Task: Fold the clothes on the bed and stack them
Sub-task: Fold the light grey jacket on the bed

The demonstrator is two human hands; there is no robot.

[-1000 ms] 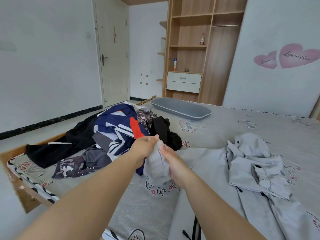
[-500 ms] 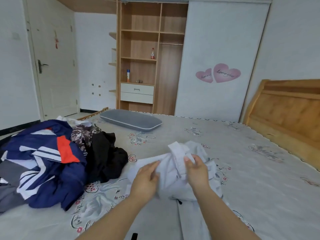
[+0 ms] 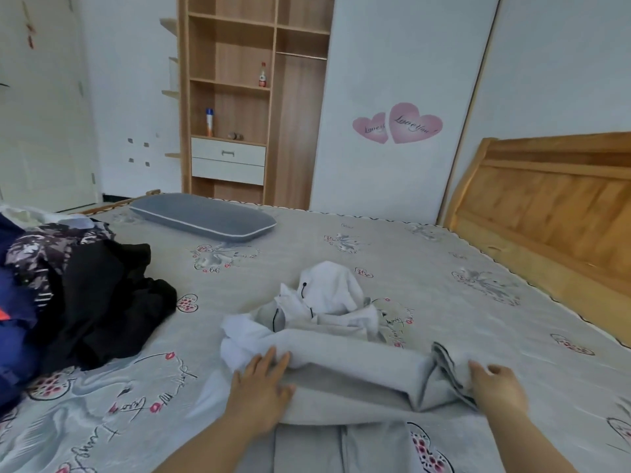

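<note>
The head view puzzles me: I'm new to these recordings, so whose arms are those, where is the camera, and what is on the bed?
There is no machine here. A person wears a wide-angle camera on the head, so you look down along their own arms. The left hand and right hand rest on a light grey garment, a fold of it gathered between them on the bed. The right hand's fingers curl round the fold's end. To the left lies an unfolded pile of dark clothes. A grey pillow lies at the far edge.
</note>
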